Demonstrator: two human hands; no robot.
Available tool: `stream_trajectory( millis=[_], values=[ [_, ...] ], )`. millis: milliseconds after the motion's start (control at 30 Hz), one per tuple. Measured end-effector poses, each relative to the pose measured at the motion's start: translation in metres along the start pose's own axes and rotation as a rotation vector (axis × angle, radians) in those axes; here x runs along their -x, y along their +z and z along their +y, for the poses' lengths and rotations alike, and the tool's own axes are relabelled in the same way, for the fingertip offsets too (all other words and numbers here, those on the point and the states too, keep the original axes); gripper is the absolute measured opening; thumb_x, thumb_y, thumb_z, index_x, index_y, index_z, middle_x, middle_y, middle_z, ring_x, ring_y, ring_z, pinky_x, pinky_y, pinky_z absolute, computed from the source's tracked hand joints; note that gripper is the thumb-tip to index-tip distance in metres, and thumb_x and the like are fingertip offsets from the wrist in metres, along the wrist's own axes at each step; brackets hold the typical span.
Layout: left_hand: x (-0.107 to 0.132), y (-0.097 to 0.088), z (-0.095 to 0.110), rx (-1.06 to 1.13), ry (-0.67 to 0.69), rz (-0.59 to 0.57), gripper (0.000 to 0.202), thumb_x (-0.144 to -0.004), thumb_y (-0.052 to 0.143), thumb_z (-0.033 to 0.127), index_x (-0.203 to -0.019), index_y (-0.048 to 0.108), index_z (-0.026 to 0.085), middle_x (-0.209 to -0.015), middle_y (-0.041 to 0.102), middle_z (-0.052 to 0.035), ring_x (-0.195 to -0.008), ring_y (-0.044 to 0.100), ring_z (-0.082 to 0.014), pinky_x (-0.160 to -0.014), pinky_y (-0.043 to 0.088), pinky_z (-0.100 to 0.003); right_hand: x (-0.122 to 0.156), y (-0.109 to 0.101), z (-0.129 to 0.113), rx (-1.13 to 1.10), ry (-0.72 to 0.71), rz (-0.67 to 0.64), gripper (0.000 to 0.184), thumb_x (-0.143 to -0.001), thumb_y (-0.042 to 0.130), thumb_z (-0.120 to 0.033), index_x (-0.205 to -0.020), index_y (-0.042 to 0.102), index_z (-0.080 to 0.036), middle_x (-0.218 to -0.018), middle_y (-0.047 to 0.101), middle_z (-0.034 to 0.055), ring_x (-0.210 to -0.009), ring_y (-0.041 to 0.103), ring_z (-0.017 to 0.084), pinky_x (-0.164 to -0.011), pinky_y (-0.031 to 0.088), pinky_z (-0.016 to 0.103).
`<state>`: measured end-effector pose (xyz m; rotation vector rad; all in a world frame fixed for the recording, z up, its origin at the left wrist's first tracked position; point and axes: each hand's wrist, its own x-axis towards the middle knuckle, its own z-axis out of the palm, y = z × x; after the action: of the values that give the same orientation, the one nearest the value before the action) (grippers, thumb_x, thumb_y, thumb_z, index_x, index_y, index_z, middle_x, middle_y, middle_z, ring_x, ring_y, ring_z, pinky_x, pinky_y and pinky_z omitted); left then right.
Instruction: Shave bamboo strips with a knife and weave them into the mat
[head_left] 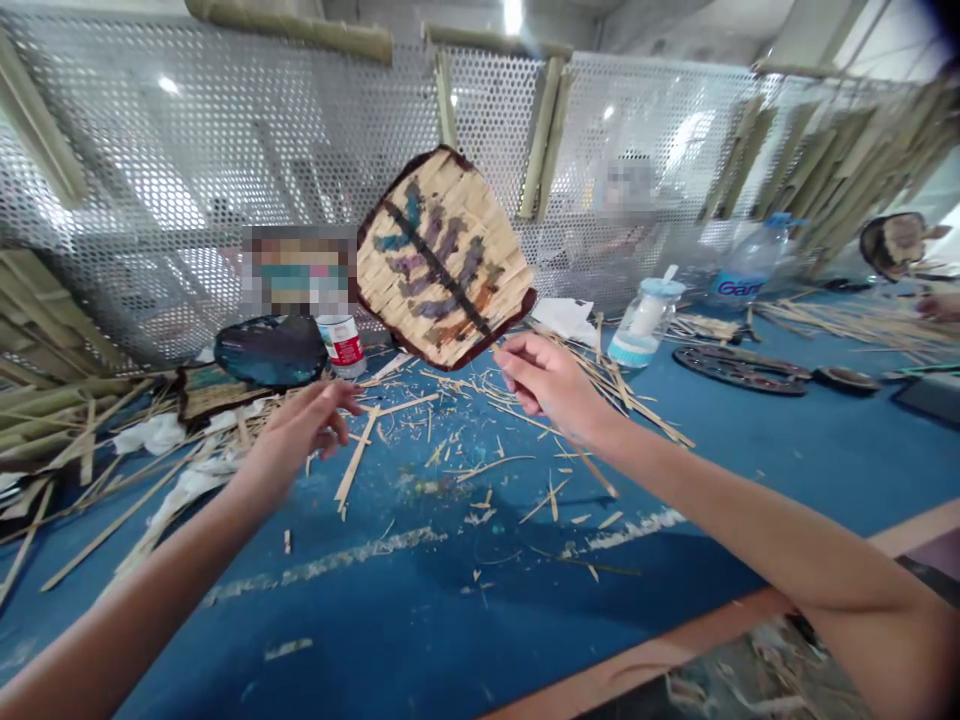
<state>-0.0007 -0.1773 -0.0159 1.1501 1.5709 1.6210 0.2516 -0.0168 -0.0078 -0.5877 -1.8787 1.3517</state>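
Observation:
My right hand (544,380) is closed on a woven bamboo hand fan (517,262) at its lower corner, and the fan stands up above the table. It has a dark brown edge and a painted leaf-like pattern in black, teal, purple and orange. A thin stick, apparently its handle, slants down below the hand. Over the table on the left, my left hand (304,430) holds nothing, its fingers loosely bent and apart. Just behind the left hand are a dark oval piece (270,350) and a red-and-white labelled container (343,345).
Bamboo strips and shavings (356,460) litter the blue table (420,640). A lidded jar (646,320), a paint palette (739,370) and a large plastic bottle (754,260) stand to the right. Behind runs a perforated metal screen (300,130). Another person's hand (939,307) shows at the far right.

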Motion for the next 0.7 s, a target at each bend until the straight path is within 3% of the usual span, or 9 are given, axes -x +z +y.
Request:
stream_trajectory(
  millis=[100, 167, 267, 333, 433, 533, 700],
  values=[
    [0.012, 0.018, -0.001, 0.032, 0.02, -0.137, 0.038, -0.084, 0.065, 0.048, -0.105, 0.068, 0.017, -0.091, 0.07, -0.009, -0.065, 0.064, -0.0193, -0.046, 0.044, -0.025, 0.016, 0.014, -0.008, -0.089, 0.033, -0.116, 0.018, -0.088, 0.057, -0.039, -0.09, 0.049, -0.022, -0.061, 0.045, -0.006, -0.039, 0.035, 0.005, -0.036, 0.025, 0.025],
    [0.02, 0.024, -0.001, 0.088, 0.059, -0.166, 0.033, -0.084, 0.064, 0.048, -0.097, 0.07, 0.018, -0.084, 0.071, -0.0079, -0.071, 0.066, -0.0231, -0.053, 0.048, -0.029, 0.028, 0.02, -0.013, -0.09, 0.02, -0.182, 0.018, -0.089, 0.057, -0.038, -0.089, 0.05, -0.022, -0.06, 0.044, -0.0065, -0.04, 0.037, 0.006, -0.036, 0.026, 0.025],
    [0.032, 0.025, 0.003, 0.177, 0.145, -0.149, 0.017, -0.081, 0.068, 0.038, -0.078, 0.071, 0.022, -0.074, 0.07, -0.0028, -0.068, 0.064, -0.0193, -0.059, 0.049, -0.029, 0.042, 0.025, -0.019, -0.039, 0.007, -0.221, 0.017, -0.091, 0.056, -0.038, -0.089, 0.05, -0.022, -0.06, 0.044, -0.0067, -0.041, 0.039, 0.006, -0.037, 0.029, 0.024],
    [0.039, 0.025, 0.01, 0.214, 0.174, -0.152, 0.007, -0.077, 0.07, 0.03, -0.074, 0.073, 0.023, -0.072, 0.069, -0.0009, -0.064, 0.061, -0.0169, -0.06, 0.049, -0.029, 0.046, 0.026, -0.021, 0.003, 0.007, -0.238, 0.017, -0.092, 0.054, -0.038, -0.089, 0.05, -0.022, -0.059, 0.044, -0.007, -0.041, 0.04, 0.006, -0.037, 0.03, 0.023],
    [0.048, 0.029, 0.023, 0.202, 0.111, -0.278, 0.016, -0.073, 0.072, 0.029, -0.087, 0.076, 0.021, -0.084, 0.073, -0.0077, -0.077, 0.067, -0.0246, -0.065, 0.052, -0.033, 0.045, 0.027, -0.018, 0.037, 0.019, -0.248, 0.018, -0.094, 0.052, -0.04, -0.09, 0.049, -0.022, -0.056, 0.043, -0.0081, -0.039, 0.039, 0.006, -0.037, 0.03, 0.023],
    [0.048, 0.036, 0.023, 0.145, -0.017, -0.395, 0.032, -0.08, 0.068, 0.039, -0.104, 0.073, 0.018, -0.105, 0.072, -0.0146, -0.092, 0.068, -0.0317, -0.068, 0.052, -0.036, 0.036, 0.026, -0.008, 0.063, 0.049, -0.249, 0.019, -0.094, 0.052, -0.04, -0.09, 0.049, -0.022, -0.056, 0.044, -0.008, -0.037, 0.04, 0.006, -0.037, 0.032, 0.023],
    [0.033, 0.035, 0.001, 0.137, -0.12, -0.238, 0.025, -0.082, 0.067, 0.038, -0.095, 0.07, 0.016, -0.097, 0.074, -0.0122, -0.073, 0.068, -0.0232, -0.056, 0.049, -0.029, 0.017, 0.02, 0.012, 0.142, 0.062, -0.369, 0.022, -0.094, 0.05, -0.041, -0.097, 0.055, -0.02, -0.07, 0.06, -0.0007, -0.058, 0.058, 0.011, -0.052, 0.043, 0.025]
  ],
)
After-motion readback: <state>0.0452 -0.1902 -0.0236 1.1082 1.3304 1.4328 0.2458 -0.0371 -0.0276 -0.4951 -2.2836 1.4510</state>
